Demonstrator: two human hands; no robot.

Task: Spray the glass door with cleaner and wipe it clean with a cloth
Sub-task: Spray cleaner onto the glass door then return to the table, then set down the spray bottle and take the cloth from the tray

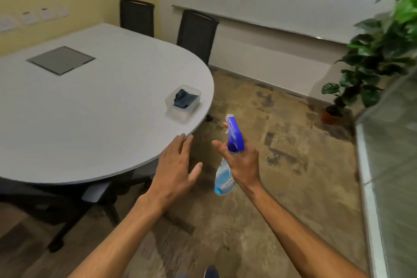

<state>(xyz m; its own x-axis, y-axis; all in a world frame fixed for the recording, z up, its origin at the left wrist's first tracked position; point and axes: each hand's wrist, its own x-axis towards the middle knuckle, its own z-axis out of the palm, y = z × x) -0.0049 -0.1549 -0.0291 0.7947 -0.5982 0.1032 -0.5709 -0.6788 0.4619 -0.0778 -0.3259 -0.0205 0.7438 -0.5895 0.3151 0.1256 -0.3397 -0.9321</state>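
Observation:
My right hand (244, 165) grips a clear spray bottle (223, 179) of blue cleaner by its neck, with the blue trigger head (234, 134) pointing away from me. My left hand (174, 168) hovers open, fingers spread, just off the rounded edge of the grey table (90, 108). A dark blue cloth (184, 98) lies folded in a clear plastic container (182, 104) near the table's right edge, beyond my left hand. The glass door (392, 165) runs along the right edge of the view, seen at a steep angle.
Two black chairs (196, 34) stand behind the table by the white wall. A potted green plant (370, 63) sits in the right corner beside the glass. Another chair base (74, 205) is under the table's near side. Patterned floor (270, 142) lies ahead.

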